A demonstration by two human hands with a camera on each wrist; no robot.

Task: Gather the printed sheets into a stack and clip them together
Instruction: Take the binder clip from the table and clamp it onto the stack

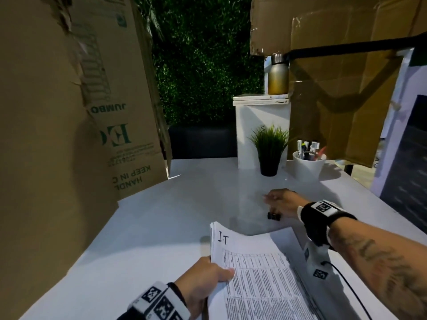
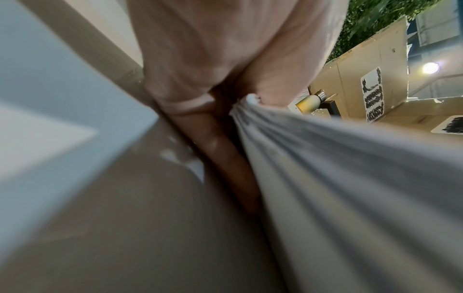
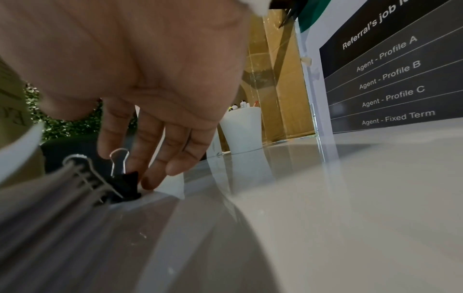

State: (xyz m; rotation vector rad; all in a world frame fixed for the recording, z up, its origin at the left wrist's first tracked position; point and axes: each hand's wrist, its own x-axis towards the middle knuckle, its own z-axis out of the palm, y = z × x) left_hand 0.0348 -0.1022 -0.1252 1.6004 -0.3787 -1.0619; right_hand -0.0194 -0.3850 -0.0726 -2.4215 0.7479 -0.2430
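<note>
A stack of printed sheets (image 1: 254,273) lies on the white table (image 1: 161,215) in front of me, its far end curling up. My left hand (image 1: 208,276) grips the stack's left edge, thumb on the top page. In the left wrist view the fingers (image 2: 218,146) lie under the fanned paper edges (image 2: 350,178). A black binder clip (image 1: 274,215) sits on the table just beyond the stack's far right corner. My right hand (image 1: 277,198) hovers over it. In the right wrist view the hand's fingers (image 3: 160,158) hang straight down, one tip touching the table beside the clip (image 3: 127,184).
A potted plant (image 1: 269,151) and a white cup of pens (image 1: 308,166) stand at the back right. A tall cardboard box (image 1: 69,112) walls the left side. More cardboard (image 1: 346,88) hangs on the right, above a dark sign panel (image 1: 406,158).
</note>
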